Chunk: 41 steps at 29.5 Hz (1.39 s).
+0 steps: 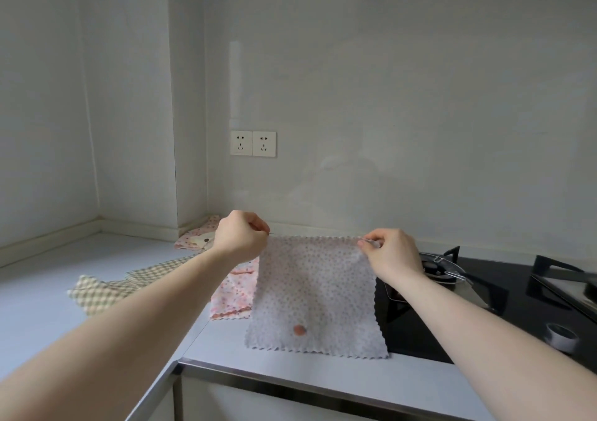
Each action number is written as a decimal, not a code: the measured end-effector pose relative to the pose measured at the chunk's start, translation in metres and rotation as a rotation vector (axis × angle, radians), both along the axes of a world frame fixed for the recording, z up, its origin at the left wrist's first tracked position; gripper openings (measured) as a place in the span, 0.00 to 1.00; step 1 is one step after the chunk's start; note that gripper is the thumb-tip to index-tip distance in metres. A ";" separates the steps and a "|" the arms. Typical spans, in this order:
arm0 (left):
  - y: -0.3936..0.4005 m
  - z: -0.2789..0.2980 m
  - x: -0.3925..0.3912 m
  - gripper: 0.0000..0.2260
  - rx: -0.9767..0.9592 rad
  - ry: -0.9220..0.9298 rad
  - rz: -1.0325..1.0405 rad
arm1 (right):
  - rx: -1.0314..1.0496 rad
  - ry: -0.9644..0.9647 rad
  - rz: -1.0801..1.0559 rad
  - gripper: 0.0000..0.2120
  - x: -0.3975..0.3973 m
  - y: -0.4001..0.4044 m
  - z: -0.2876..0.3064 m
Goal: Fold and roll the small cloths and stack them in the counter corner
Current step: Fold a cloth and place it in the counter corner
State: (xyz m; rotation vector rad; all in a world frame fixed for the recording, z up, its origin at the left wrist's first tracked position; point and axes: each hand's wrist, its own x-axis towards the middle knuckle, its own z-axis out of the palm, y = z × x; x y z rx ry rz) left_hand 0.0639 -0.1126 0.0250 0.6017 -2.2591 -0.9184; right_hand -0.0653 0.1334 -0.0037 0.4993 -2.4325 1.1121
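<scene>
While both arms reach forward over the counter (38,310), the left hand (240,235) pinches the far left corner of a grey spotted cloth (315,294) between curled fingers, and the right hand (392,252) pinches the far right corner in the same way. The cloth's far edge is lifted and drawn taut between the two hands, while its near edge lies on the counter close to the front edge, with the right side overlapping the left rim of the black gas hob (458,323). A small reddish mark (299,330) shows on the cloth near its near edge.

Just left of it, partly under its left side, lies a pink floral cloth (233,297). Further left on the counter a beige checked cloth (106,288) is spread crumpled. In the back corner, against the foot of the wall column, sits another pink cloth (197,239) with a cream patch.

On the hob a pan support (445,265) stands behind the right hand, and a round control knob (561,336) sits near the front right. Two wall sockets (253,143) are set side by side in the backsplash above the cloths.
</scene>
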 end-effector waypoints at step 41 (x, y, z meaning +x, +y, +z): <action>0.052 -0.078 0.059 0.14 -0.476 -0.403 -0.280 | 0.125 -0.344 0.097 0.07 0.041 0.044 -0.086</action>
